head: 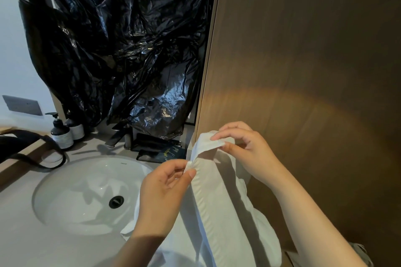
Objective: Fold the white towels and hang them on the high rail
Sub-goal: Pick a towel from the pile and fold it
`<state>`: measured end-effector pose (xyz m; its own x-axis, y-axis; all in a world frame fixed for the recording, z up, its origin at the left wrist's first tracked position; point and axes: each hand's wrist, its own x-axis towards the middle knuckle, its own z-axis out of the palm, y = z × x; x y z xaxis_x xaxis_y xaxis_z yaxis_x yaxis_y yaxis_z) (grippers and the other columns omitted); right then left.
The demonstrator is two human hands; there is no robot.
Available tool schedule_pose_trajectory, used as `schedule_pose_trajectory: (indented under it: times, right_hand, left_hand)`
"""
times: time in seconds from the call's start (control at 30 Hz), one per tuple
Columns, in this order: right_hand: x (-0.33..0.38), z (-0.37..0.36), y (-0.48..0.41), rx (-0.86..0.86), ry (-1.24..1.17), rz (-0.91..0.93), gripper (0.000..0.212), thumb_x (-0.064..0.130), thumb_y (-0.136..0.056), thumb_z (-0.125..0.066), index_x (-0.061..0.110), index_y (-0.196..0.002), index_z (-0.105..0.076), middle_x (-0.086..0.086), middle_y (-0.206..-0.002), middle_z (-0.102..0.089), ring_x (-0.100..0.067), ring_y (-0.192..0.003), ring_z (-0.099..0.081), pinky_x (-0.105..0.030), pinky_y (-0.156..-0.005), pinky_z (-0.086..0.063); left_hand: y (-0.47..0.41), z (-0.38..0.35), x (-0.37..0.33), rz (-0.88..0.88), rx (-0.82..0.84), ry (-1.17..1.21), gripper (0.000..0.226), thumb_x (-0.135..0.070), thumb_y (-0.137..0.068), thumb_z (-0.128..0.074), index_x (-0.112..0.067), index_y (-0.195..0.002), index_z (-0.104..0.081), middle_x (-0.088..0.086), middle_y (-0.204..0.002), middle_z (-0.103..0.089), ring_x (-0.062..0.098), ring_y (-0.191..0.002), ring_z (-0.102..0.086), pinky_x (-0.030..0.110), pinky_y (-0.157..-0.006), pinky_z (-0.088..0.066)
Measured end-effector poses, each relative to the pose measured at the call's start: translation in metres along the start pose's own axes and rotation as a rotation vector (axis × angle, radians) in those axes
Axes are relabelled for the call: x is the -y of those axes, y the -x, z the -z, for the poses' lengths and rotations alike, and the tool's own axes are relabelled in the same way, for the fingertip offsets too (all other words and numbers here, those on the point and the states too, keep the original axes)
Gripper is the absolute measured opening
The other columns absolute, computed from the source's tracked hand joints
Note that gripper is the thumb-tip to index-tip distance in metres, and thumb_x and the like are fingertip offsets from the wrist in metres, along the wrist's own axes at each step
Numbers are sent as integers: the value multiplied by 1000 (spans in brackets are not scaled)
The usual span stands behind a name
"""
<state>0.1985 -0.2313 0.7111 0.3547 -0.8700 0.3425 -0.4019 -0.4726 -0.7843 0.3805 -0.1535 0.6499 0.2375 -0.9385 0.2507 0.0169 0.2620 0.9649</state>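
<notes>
The left hand (pixel 167 188) and right hand (pixel 245 149) each have a pinching grip on the top edge of the white towel (pixel 217 212), hanging between them over the table (pixel 19 238), so folding seems barely begun and next likely calls for bringing the corners together.

Grey vanity countertop (pixel 26 234) with inset white basin (pixel 76 197).

Basin holds a black drain (pixel 116 201) near its centre. At the basin's 12 o'clock stands a dark faucet (pixel 118 134). At 11 o'clock, two dark pump bottles (pixel 61 134) with pale labels stand side by side, touching or nearly so. At 10 o'clock a black strap (pixel 43 158) loops onto the counter. At 1 o'clock lie flat black packets (pixel 160 154). At 4 o'clock a white towel (pixel 217 212) rests on the counter, overlapping the basin rim.
</notes>
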Motion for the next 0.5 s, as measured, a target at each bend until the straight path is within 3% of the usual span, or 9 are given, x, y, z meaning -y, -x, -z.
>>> schedule_pose_trajectory:
  times: [0.07,0.13,0.27,0.4,0.5]
  right_hand:
    - [2,1,-8,-19,-19,13,16,19,-94,-62,27,-88,-74,20,-118,-59,7,-108,-54,-11,-88,-45]
    - [3,0,-11,-21,-19,32,18,22,-98,-56,24,-85,-69,24,-110,-64,4,-104,-58,-17,-89,-48]
    - [11,-4,-10,-95,151,160,20,25,-103,-46,27,-85,-54,8,-82,-58,-14,-76,-56,-21,-62,-45]
    - [34,11,-5,-298,321,369,16,28,-103,-40,26,-88,-45,8,-75,-49,-14,-66,-51,-23,-54,-39]
    - [63,37,-4,-393,442,493,12,36,-100,-42,29,-92,-46,19,-76,-50,-9,-71,-55,-12,-54,-42]
  left_hand:
    - [-3,4,-3,-10,8,2,18,-12,-85,-70,-30,-85,-74,-2,-86,-76,13,-82,-71,18,-70,-52]
    - [-4,7,-6,-24,19,4,17,-13,-86,-70,-29,-85,-74,-1,-87,-76,14,-82,-71,21,-71,-52]
    - [-11,9,-14,-24,25,43,15,-10,-85,-70,-24,-86,-75,2,-87,-76,21,-84,-72,33,-77,-56]
    - [-30,1,-35,-101,33,34,16,-4,-85,-69,-19,-85,-74,-2,-83,-76,11,-78,-72,18,-69,-53]
    - [-53,-13,-67,-207,41,-6,15,-6,-84,-71,-21,-84,-74,-8,-79,-75,2,-70,-68,11,-63,-49]
